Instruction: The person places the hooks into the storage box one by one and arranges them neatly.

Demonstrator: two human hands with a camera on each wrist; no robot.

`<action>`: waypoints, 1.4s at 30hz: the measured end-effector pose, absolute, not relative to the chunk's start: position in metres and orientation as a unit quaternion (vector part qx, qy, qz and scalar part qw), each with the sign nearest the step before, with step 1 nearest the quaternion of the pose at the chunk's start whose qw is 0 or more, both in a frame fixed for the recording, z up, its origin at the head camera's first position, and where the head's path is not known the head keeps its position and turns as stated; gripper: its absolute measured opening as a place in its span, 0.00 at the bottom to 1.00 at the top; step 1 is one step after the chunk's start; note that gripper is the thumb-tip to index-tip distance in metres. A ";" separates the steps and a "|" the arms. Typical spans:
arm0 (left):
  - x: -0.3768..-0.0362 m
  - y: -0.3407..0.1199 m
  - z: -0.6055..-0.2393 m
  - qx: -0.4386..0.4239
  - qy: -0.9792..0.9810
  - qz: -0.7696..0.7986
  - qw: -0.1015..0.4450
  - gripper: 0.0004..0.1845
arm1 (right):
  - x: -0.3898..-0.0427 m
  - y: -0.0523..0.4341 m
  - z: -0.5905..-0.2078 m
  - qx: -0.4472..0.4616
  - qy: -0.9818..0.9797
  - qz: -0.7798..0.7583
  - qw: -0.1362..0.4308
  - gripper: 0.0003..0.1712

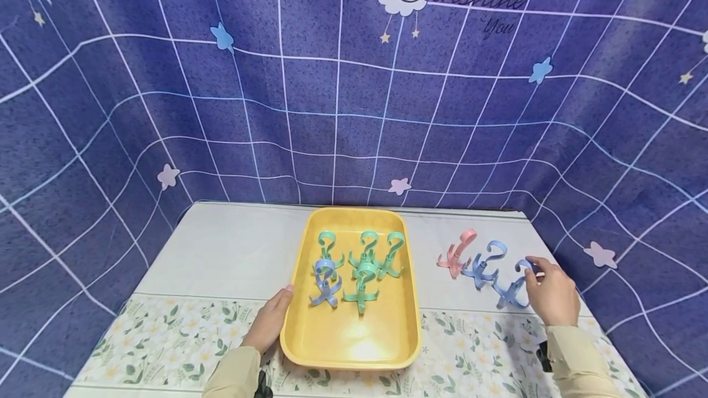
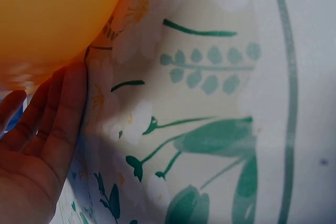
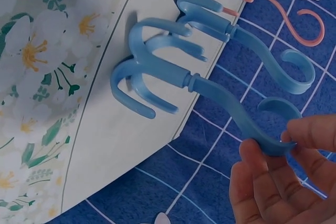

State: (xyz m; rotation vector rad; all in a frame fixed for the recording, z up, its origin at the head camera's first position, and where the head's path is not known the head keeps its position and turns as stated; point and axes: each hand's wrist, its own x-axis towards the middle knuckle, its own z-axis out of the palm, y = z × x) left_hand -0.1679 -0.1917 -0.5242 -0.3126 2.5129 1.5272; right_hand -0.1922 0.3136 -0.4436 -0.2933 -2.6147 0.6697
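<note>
Where the blue star-print backdrop hangs behind it, the table carries a floral tablecloth along its near edge. The yellow tray sits at the table's centre and holds four green hooks and one blue hook, all standing on their prongs. The left hand rests at the tray's 8 o'clock edge, fingers straight and flat against the rim, gripping nothing. At the tray's 3 o'clock, well apart from it, three hooks stand on the table in a row: a pink hook, a middle blue hook and a near blue hook. The right hand pinches the curved top of the near blue hook between thumb and fingers.
</note>
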 end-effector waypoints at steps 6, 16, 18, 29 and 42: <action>-0.167 -0.192 -0.525 -0.107 0.843 0.519 0.091 0.46 | -0.190 0.313 -0.441 -0.077 -0.945 0.229 0.223 0.15; -0.165 -0.193 -0.522 -0.098 0.839 0.527 0.093 0.46 | -0.190 0.309 -0.432 -0.052 -0.948 0.216 0.229 0.14; -0.165 -0.194 -0.520 -0.094 0.838 0.530 0.092 0.44 | -0.190 0.308 -0.429 -0.050 -0.949 0.215 0.226 0.14; -0.166 -0.192 -0.522 -0.101 0.835 0.533 0.095 0.45 | -0.189 0.298 -0.415 -0.034 -0.948 0.212 0.237 0.14; -0.165 -0.193 -0.523 -0.101 0.836 0.531 0.094 0.46 | -0.187 0.277 -0.396 -0.017 -0.944 0.215 0.249 0.14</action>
